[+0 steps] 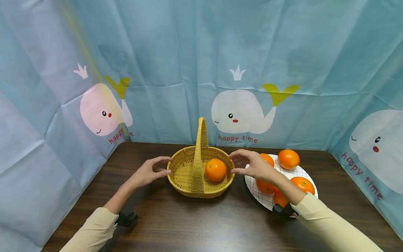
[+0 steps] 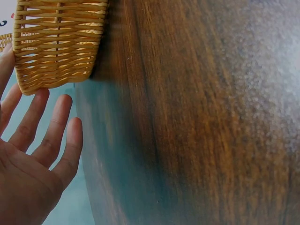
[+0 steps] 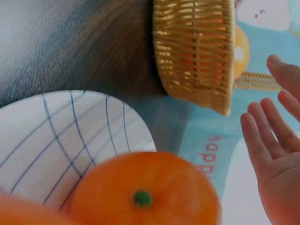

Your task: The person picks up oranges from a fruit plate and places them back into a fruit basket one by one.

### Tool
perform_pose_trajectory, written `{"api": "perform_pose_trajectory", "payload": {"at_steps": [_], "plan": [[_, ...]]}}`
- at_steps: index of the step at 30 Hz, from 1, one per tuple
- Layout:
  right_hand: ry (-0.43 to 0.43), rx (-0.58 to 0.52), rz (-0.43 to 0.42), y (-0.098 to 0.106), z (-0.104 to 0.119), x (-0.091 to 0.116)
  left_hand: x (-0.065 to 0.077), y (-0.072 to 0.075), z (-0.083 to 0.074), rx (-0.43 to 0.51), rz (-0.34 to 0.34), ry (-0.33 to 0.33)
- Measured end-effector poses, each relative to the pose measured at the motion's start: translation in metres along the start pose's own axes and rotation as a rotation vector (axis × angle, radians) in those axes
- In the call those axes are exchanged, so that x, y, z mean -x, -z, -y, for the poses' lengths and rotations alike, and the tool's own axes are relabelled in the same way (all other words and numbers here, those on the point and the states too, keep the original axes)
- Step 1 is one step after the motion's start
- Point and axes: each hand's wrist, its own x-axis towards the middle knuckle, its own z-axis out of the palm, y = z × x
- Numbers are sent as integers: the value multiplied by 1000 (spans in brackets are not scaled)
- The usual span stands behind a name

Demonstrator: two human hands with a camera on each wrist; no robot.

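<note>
Reaching in from either side, the left hand point(image 1: 146, 172) and right hand point(image 1: 256, 165) flank an oval, yellow-tan woven basket point(image 1: 201, 195), which stands between their fingertips. On the left, thumb and fingers are apart, gently bent, their tips at the near end of the rim; the left wrist view shows four fingers spread below the woven wall, though I cannot tell how firmly any of them touch it. On the right, the thumb is parted from the fingers, several of which lie close together, and the tips are just beside the opposite end; contact there cannot be told either.

Between the two sets of fingertips rises the basket's tall arched handle point(image 1: 197, 161). Inside, nearer the right fingertips, sits a round, glossy orange fruit point(image 1: 216, 170). Behind the right fingers and below that forearm lies a round white plate with a dark-lined grid point(image 1: 251, 183), bearing more orange fruits point(image 1: 288, 159), partly hidden by the arm. Beneath both hands spreads a dark brown wood-grain table point(image 1: 201, 224); beyond the fingers hangs a pale blue whale-printed curtain point(image 1: 163, 70).
</note>
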Motion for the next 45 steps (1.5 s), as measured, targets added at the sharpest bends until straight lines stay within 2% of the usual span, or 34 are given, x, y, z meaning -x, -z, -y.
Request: {"api": "perform_pose_trajectory", "payload": {"at_steps": [6, 11, 21, 31, 45], "plan": [[-48, 16, -39, 14, 1, 9, 1, 0, 1, 32, 9, 13], [-45, 55, -56, 28, -4, 22, 0, 1, 2, 28, 11, 21], [-52, 54, -99, 55, -5, 51, -2, 2, 1, -39, -8, -9], [-96, 98, -142, 79, -6, 81, 0, 1, 1, -36, 1, 21], [-151, 133, -193, 101, -8, 117, 0, -1, -2, -83, -9, -5]]}}
